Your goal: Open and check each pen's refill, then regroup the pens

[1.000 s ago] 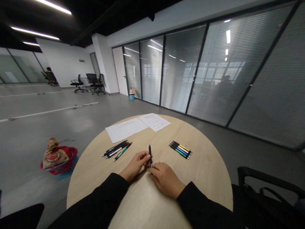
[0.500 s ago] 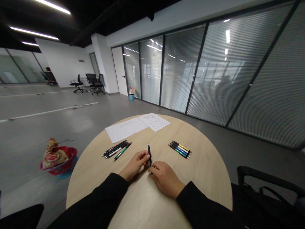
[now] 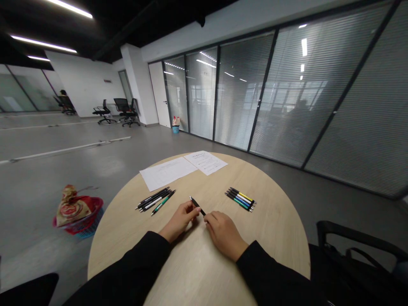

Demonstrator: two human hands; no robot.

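Between my two hands is a black pen (image 3: 198, 205), slanting from upper left down to the right above the table. My left hand (image 3: 181, 220) pinches it around the middle with thumb and fingers. The fingertips of my right hand (image 3: 223, 233) are closed on its lower right end. To the left lies a loose pile of black and white pens (image 3: 154, 199), with a green and black pen (image 3: 163, 202) beside it. On the right, several pens with yellow, white, blue and green barrels (image 3: 240, 199) lie side by side in a row.
Two printed paper sheets (image 3: 168, 173) lie at the far side of the round wooden table (image 3: 264, 238). A basket (image 3: 95, 216) holding a paper bag (image 3: 75, 208) stands on the floor at left. A black chair (image 3: 357, 242) is close by at right.
The black pen has turned from nearly upright to a slant, its upper end swinging left. My right hand has shifted slightly upward with the pen's lower end.
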